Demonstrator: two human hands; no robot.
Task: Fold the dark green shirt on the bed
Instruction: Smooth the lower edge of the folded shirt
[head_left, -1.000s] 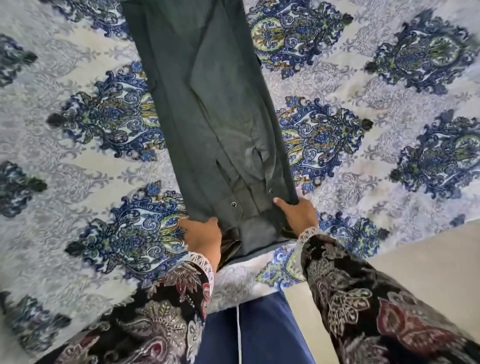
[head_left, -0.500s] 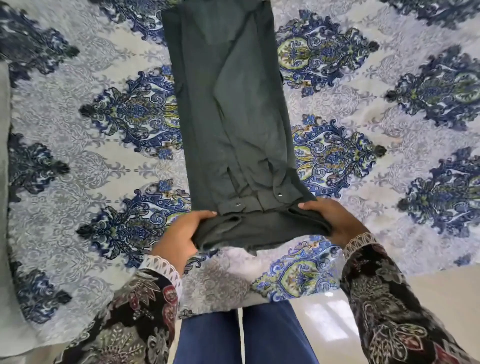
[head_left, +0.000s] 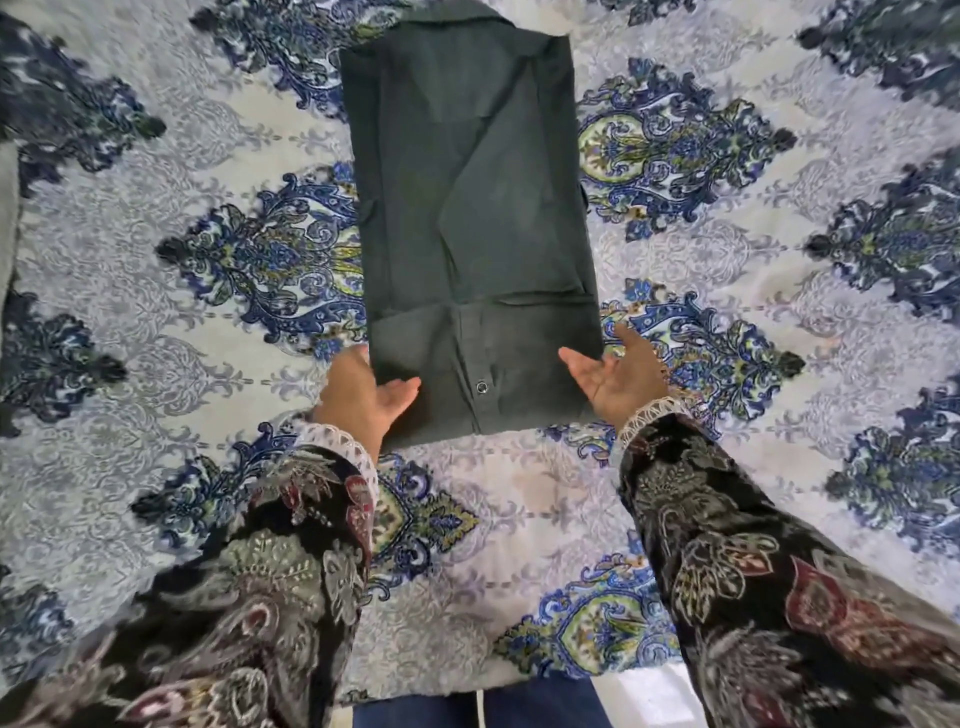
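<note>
The dark green shirt (head_left: 467, 218) lies flat on the bed as a long narrow rectangle, collar end far from me. Its near end is doubled over, with a metal snap showing on top. My left hand (head_left: 358, 395) is at the near left corner, palm turned up, thumb resting on the cloth and fingers spread along the edge. At the near right corner is my right hand (head_left: 615, 376), palm open toward the shirt, thumb tip at the fabric and fingers apart beside the edge. Neither hand pinches the cloth.
The bedspread (head_left: 156, 364) is pale with large blue paisley medallions and spreads wide on both sides of the shirt. Its near edge (head_left: 467, 686) runs just in front of my blue trousers (head_left: 483, 712). My patterned dark sleeves cover the lower corners of the view.
Both hands were gripping the near hem and lifting it. That end now lies folded over on the shirt, the shirt looks shorter, and both hands have let go and opened.
</note>
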